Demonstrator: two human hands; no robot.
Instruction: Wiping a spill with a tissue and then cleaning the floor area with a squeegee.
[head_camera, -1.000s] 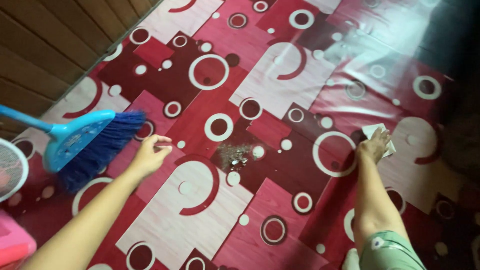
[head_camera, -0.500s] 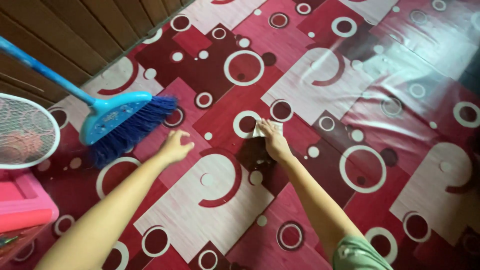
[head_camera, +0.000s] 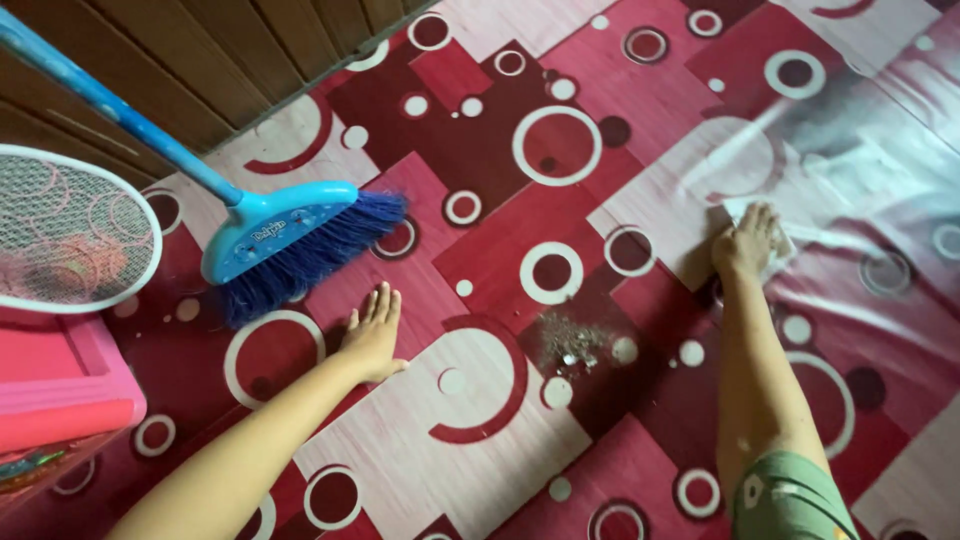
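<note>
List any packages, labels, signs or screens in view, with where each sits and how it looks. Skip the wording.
Printed label: on the light blue broom head, upper left on the floor, beyond the left hand; small darker lettering on blue plastic, above dark blue bristles.
No packages, signs or screens show; the right hand presses only a plain white cloth on the red patterned floor covering.

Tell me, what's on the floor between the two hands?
A small pile of grey dust and crumbs lies on the patterned floor mat, between the flat left hand and the right hand pressing a white cloth, in the head view.
</note>
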